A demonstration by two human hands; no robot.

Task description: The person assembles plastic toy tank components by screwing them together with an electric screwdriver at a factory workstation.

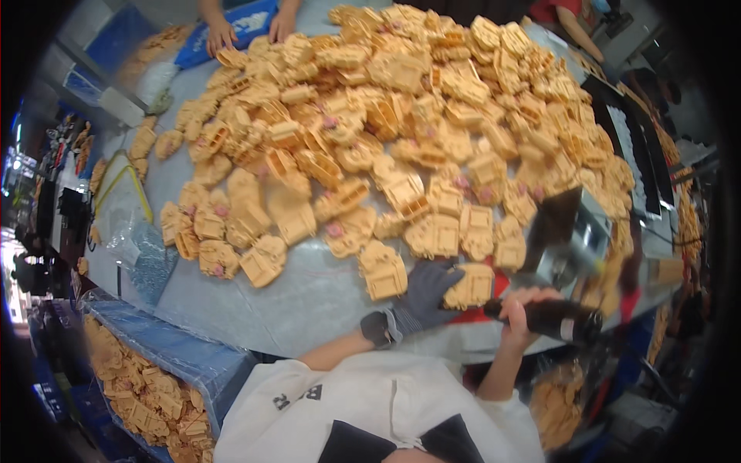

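My left hand (426, 298), in a dark grey glove, is closed on the edge of a tan moulded plastic part (471, 286) near the table's front edge. Under that part lies something red (500, 287). Wrapped round a black electric screwdriver (557, 319) is my bare right hand (526, 310). The tool lies almost level, its narrow end pointing left at the part's lower right corner; whether they touch, I cannot tell. Just left of my gloved hand rests another tan part (383, 270). A shiny metal box (570, 235) stands beyond my right hand.
A large heap of tan parts (417, 108) covers the far and middle table (204, 297). At lower left stands a blue, plastic-lined bin (174, 328) of similar parts. Another person's hands (222, 37) rest by a blue tray (247, 23). A yellow-edged frame (123, 185) lies left.
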